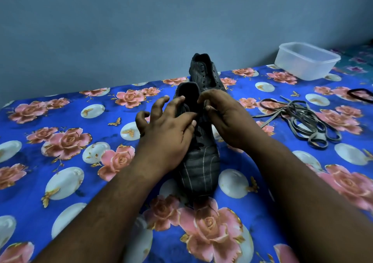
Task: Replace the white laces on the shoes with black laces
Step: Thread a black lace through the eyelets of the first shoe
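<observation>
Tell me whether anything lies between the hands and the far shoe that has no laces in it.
Yes. The near shoe, which both the left hand and right hand are working on, stands directly in front of the far shoe. Nothing else visible lies between them on the floral cloth.

Near shoe (198,161): laid toe toward the viewer on the floral cloth (60,141).
Left hand (167,127): spread over its lacing.
Right hand (224,117): curled at its tongue; grip hidden.
Far shoe (205,70): unlaced, behind.
Grey laces (298,117): heaped at right.
Plastic tub (306,60): far right.
</observation>
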{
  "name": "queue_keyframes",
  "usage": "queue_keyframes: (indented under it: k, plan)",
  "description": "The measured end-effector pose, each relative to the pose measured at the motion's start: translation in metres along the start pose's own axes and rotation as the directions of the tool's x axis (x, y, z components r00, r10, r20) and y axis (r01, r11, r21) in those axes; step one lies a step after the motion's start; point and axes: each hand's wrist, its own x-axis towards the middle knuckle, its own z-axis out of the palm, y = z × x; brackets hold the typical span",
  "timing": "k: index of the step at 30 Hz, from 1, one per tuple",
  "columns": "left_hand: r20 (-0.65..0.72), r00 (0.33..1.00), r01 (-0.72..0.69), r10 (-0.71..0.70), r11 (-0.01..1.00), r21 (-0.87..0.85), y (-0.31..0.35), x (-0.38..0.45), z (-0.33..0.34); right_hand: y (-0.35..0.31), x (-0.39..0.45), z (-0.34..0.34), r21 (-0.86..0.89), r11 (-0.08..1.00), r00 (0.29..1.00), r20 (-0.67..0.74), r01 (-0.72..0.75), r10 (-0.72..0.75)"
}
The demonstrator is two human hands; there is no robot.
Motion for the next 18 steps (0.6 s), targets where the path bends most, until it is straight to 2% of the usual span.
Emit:
queue_keyframes:
  k: [6, 15, 18]
  plan:
    - [0.039, 0.998, 0.05, -0.047, 0.996, -0.075, -0.0059, 0.0031, -0.0001, 0.0033, 0.0, 0.0009, 0.028, 0.999, 1.0, -0.005, 0.021, -0.021]
    - [0.118, 0.992, 0.048, -0.053, 0.998, 0.05, -0.0043, 0.0041, -0.0061, 0.0013, -0.0015, 0.001, 0.028, 0.999, 1.0, 0.009, 0.022, -0.023]
    - [0.143, 0.989, 0.049, -0.048, 0.999, -0.003, -0.0053, 0.0052, -0.0055, 0.0017, -0.0021, 0.0009, 0.041, 0.999, 1.0, 0.005, 0.019, -0.02]
